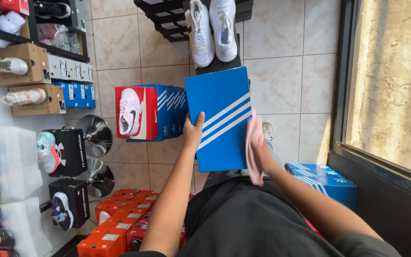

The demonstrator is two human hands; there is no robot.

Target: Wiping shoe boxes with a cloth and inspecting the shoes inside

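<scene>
Blue striped shoebox (222, 119): light, stiff cardboard, likely slick. Left hand (193, 132) grip pinching its left edge; right hand (255, 147) blurred, flat against right edge, grip spread.

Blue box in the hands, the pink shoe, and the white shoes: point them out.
blue box (217, 102), head view, lid face above the stripes
pink shoe (130, 112), head view, its side
white shoes (212, 28), head view, inner edge of the pair

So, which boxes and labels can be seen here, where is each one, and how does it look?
Blue shoe box: centre, white diagonal stripes, left hand on its edge, right hand blurred beside it.
Red box: left of it, pink shoe on top.
Orange boxes: bottom left, stacked, white labels.
Black boxes: far left, white logo.
Blue box: right, on floor.
</scene>
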